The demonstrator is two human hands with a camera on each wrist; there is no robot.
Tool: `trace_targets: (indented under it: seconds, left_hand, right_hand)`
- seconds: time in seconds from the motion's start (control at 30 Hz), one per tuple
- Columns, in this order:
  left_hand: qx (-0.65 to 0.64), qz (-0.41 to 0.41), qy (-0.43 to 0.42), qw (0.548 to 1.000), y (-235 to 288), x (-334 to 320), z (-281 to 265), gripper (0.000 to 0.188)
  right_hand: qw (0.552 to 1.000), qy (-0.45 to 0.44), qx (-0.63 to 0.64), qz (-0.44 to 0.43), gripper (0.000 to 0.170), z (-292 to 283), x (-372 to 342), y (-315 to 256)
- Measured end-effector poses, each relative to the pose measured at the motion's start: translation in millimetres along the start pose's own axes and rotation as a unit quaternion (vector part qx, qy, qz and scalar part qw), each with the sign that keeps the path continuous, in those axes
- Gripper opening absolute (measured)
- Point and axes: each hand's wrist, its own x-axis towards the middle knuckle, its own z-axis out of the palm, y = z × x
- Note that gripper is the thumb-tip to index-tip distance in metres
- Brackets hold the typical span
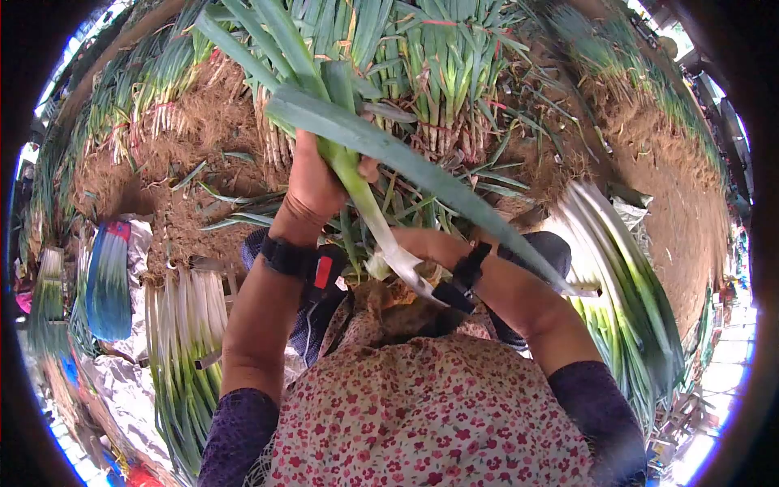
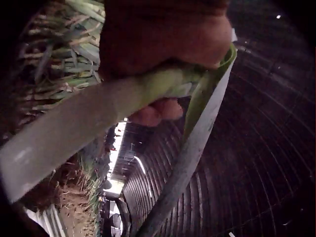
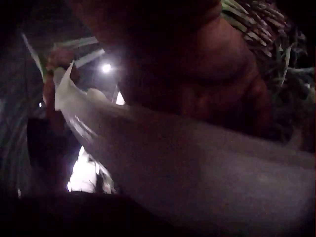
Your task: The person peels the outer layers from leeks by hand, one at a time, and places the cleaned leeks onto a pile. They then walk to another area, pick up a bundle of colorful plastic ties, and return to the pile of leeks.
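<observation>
My left hand (image 1: 315,183) grips a leek (image 1: 357,183) where its pale stalk turns green, and its leaves fan out above the fist. One broad leaf (image 1: 430,183) slants down to the right over my right forearm. In the left wrist view, the fingers (image 2: 153,112) wrap round the green part. My right hand (image 1: 430,246) is at the lower white stalk, where a torn strip of skin (image 1: 404,261) stands off it. In the right wrist view, a wide white layer (image 3: 197,158) runs beneath the curled right hand (image 3: 217,84); its fingertips are hidden.
Bundles of untrimmed leeks (image 1: 454,73) stand on the soil ahead. A pile of white-stalked leeks (image 1: 625,276) lies to the right, another pile (image 1: 187,325) to the left. Beside that is a blue-wrapped bundle (image 1: 109,280). A floral apron (image 1: 430,414) covers the lap.
</observation>
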Motion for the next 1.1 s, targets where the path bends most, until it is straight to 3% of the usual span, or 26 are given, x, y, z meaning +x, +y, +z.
trace_targets:
  seconds: [0.03,0.07,0.1,0.13,0.17,0.2,0.3,0.33,0.37,0.4,0.43,0.5,0.6,0.7,0.73,0.83,0.87,0.93,1.0,1.03,1.07,1.1]
  left_hand:
    - [-0.003,0.001,0.007,1.0,6.7,2.6,-5.7,0.069]
    - [-0.007,0.0,0.014,1.0,13.4,4.2,-11.4,0.069]
    - [-0.005,0.016,0.015,1.0,24.6,5.4,-16.9,0.065]
    - [-0.004,0.032,0.015,0.999,40.2,7.0,-22.1,0.062]
    - [-0.003,0.049,0.015,0.999,54.7,8.4,-26.3,0.058]
    - [0.014,0.075,0.048,0.996,68.6,10.5,-28.1,0.059]
    - [0.041,0.11,0.133,0.984,100.6,12.7,-42.1,0.06]
    - [0.032,0.098,0.142,0.985,107.7,17.1,-50.9,0.06]
    - [0.021,0.087,0.15,0.985,112.8,22.3,-59.4,0.06]
    - [0.016,0.084,0.168,0.982,114.9,26.1,-66.0,0.059]
    - [0.01,0.084,0.182,0.98,112.3,27.5,-67.7,0.059]
    - [-0.001,0.084,0.211,0.974,107.5,26.3,-69.6,0.057]
    - [-0.019,0.087,0.222,0.971,96.3,20.8,-66.2,0.047]
    - [0.016,0.096,0.236,0.967,91.3,16.9,-73.4,0.034]
    - [-0.006,0.09,0.225,0.97,94.5,16.5,-83.3,0.024]
    - [0.094,0.114,0.253,0.956,100.5,4.2,-89.1,0.02]
    - [0.121,0.107,0.309,0.937,108.1,1.4,-96.3,0.017]
    - [0.124,0.107,0.339,0.926,131.7,-5.6,-127.6,0.016]
    - [0.132,0.11,0.344,0.923,145.9,-19.6,-143.2,0.023]
    - [0.376,0.137,0.346,0.848,150.4,-31.9,-146.4,0.027]
    - [0.597,0.151,0.324,0.718,154.2,-43.2,-149.1,0.031]
    - [0.779,0.156,0.276,0.541,160.4,-49.7,-155.9,0.036]
  right_hand:
    - [0.997,0.027,0.063,0.018,0.023,9.7,-16.0,4.5]
    - [0.973,0.113,0.163,0.12,0.025,21.5,-41.0,1.5]
    - [0.97,0.077,-0.142,0.181,0.019,22.7,-45.1,24.2]
    - [0.872,0.035,-0.434,0.224,0.014,20.9,-49.5,53.0]
    - [0.864,0.071,-0.469,0.168,0.014,18.6,-82.5,68.4]
    - [0.865,0.065,-0.405,0.29,0.019,15.1,-95.3,74.1]
    - [0.815,0.021,-0.471,0.337,0.027,-13.8,-97.3,91.1]
    - [0.9,0.104,-0.331,0.264,0.035,-23.4,-91.1,86.8]
    - [0.95,0.183,-0.179,0.18,0.045,-30.5,-83.0,63.9]
    - [0.971,0.213,0.002,0.106,0.047,-30.7,-73.3,24.6]
    - [0.955,0.232,0.183,0.027,0.049,-26.5,-61.8,-22.2]
    - [0.951,0.229,0.203,-0.046,0.049,-18.8,-43.2,-89.7]
    - [0.955,0.247,0.064,-0.153,0.044,-0.3,-12.5,-122.5]
    - [0.968,0.233,0.025,-0.086,0.036,4.0,7.9,-129.0]
    - [0.951,0.305,-0.015,-0.048,0.026,8.6,1.6,-133.0]
    - [0.96,0.279,-0.016,-0.023,0.021,6.1,-25.2,-128.7]
    - [0.96,0.275,-0.033,-0.032,0.016,6.2,-40.0,-121.3]
    - [0.96,0.259,-0.105,-0.002,0.022,2.3,-77.3,-99.5]
    - [0.949,0.245,-0.137,0.141,0.021,1.0,-111.8,-79.1]
    - [0.955,0.238,-0.128,0.126,0.021,0.0,-129.2,-59.4]
    - [0.959,0.232,-0.117,0.112,0.021,0.2,-145.7,-34.3]
    - [0.963,0.229,-0.105,0.097,0.022,2.1,-151.3,-23.5]
